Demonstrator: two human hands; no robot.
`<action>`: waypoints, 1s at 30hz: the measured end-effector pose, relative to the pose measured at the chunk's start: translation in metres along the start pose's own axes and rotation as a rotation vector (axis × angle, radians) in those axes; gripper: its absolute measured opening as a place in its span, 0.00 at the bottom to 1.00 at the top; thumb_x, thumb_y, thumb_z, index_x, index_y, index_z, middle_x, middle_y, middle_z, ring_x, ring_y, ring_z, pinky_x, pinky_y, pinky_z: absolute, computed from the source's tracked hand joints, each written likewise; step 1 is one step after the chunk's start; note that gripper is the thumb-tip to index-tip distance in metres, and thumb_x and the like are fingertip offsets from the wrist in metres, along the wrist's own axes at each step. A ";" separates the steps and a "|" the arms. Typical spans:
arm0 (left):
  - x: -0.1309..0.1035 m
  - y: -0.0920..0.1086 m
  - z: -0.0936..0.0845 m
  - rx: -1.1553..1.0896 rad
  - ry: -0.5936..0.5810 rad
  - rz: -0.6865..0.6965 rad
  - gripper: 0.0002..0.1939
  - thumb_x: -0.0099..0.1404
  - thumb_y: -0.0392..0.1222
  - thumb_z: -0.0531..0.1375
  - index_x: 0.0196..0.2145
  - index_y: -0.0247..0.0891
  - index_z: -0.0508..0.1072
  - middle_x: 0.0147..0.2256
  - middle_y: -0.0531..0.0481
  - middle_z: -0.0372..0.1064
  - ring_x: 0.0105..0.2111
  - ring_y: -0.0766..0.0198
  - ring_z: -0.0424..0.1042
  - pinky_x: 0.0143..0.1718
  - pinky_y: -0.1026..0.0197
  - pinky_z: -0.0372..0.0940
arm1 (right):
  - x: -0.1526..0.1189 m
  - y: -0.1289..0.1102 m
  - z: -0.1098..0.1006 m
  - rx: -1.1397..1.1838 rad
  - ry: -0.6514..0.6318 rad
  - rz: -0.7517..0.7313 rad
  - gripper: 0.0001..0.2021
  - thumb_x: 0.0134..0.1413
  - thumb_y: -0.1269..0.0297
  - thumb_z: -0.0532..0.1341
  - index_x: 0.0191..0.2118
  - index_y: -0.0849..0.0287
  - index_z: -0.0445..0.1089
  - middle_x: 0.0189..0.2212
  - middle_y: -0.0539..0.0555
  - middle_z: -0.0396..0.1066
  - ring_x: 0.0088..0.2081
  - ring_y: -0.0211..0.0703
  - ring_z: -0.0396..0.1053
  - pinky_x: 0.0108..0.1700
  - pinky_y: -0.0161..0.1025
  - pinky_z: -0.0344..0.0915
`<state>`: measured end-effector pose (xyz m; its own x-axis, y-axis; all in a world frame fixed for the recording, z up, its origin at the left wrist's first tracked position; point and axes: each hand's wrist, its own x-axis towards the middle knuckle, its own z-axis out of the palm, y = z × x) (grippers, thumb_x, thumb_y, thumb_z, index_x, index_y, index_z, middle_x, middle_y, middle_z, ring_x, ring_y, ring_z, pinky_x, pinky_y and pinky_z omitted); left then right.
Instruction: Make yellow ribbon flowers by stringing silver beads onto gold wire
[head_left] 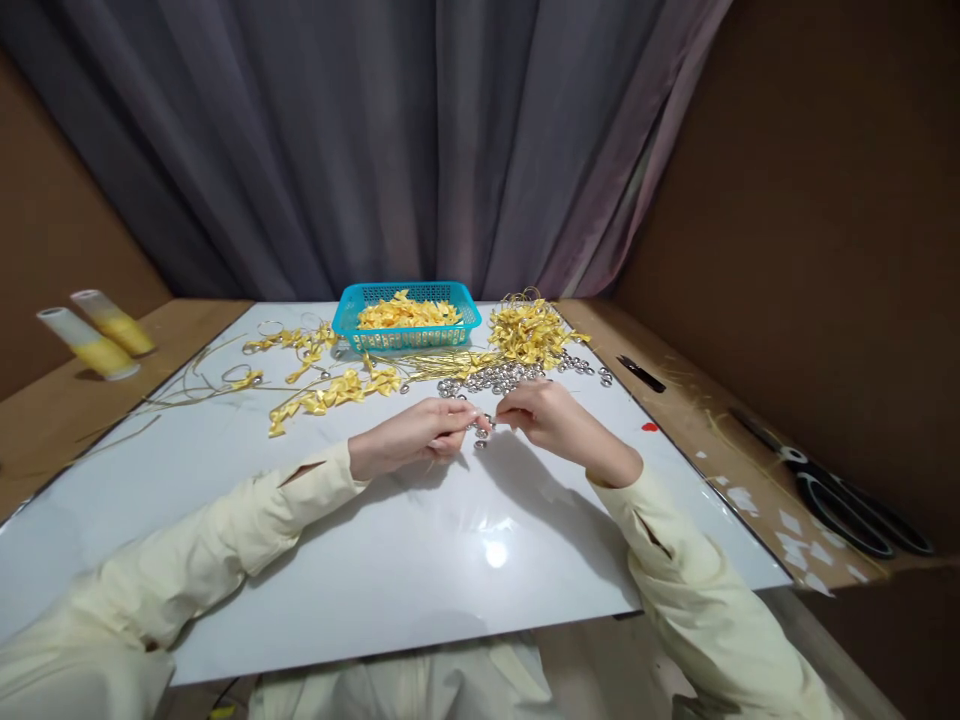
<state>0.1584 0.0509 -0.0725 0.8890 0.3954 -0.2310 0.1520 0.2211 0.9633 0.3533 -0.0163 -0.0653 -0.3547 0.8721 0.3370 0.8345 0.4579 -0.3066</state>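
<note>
The plastic basket [343, 328] is turquoise with a pierced pattern, the ribbon bows [529, 332] yellow, the beads [501, 377] silver, the cords [442, 364] golden. The counter [621, 340] is brown, its sheet [390, 570] white, the curtain [420, 140] purplish grey, the sleeves [217, 530] cream.

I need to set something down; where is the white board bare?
Free: the white board between the left sleeve and right sleeve, toward the near edge, and right of that sleeve. Crowded: the far side, with basket, yellow bows and silvery beads.
</note>
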 end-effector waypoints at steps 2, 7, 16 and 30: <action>0.001 -0.002 0.001 -0.106 0.032 0.021 0.11 0.68 0.41 0.51 0.38 0.33 0.70 0.14 0.63 0.42 0.16 0.74 0.36 0.18 0.69 0.41 | 0.000 0.000 0.002 -0.022 0.069 -0.024 0.10 0.55 0.75 0.56 0.27 0.63 0.72 0.23 0.53 0.70 0.27 0.37 0.62 0.34 0.34 0.55; 0.004 -0.007 0.005 -0.351 0.089 0.061 0.11 0.67 0.40 0.53 0.40 0.32 0.72 0.14 0.63 0.38 0.15 0.74 0.34 0.16 0.70 0.38 | -0.001 -0.003 0.008 -0.094 0.214 -0.019 0.12 0.59 0.71 0.55 0.25 0.63 0.70 0.22 0.51 0.67 0.25 0.35 0.60 0.33 0.35 0.52; 0.004 -0.014 0.010 -0.323 0.211 0.159 0.16 0.66 0.44 0.55 0.49 0.34 0.70 0.14 0.64 0.39 0.15 0.75 0.36 0.17 0.70 0.40 | 0.002 -0.012 0.018 0.107 0.262 0.168 0.14 0.60 0.63 0.56 0.24 0.62 0.67 0.19 0.50 0.68 0.22 0.35 0.62 0.29 0.32 0.53; 0.004 -0.013 0.008 0.592 0.322 0.358 0.11 0.63 0.38 0.55 0.39 0.34 0.76 0.15 0.60 0.56 0.17 0.73 0.53 0.22 0.68 0.51 | 0.006 -0.018 0.023 -0.058 0.024 0.183 0.14 0.62 0.71 0.49 0.24 0.60 0.58 0.21 0.50 0.67 0.22 0.34 0.58 0.37 0.35 0.53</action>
<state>0.1637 0.0427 -0.0852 0.7715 0.6135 0.1684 0.1649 -0.4484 0.8785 0.3264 -0.0155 -0.0784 -0.1853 0.9353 0.3014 0.9072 0.2807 -0.3135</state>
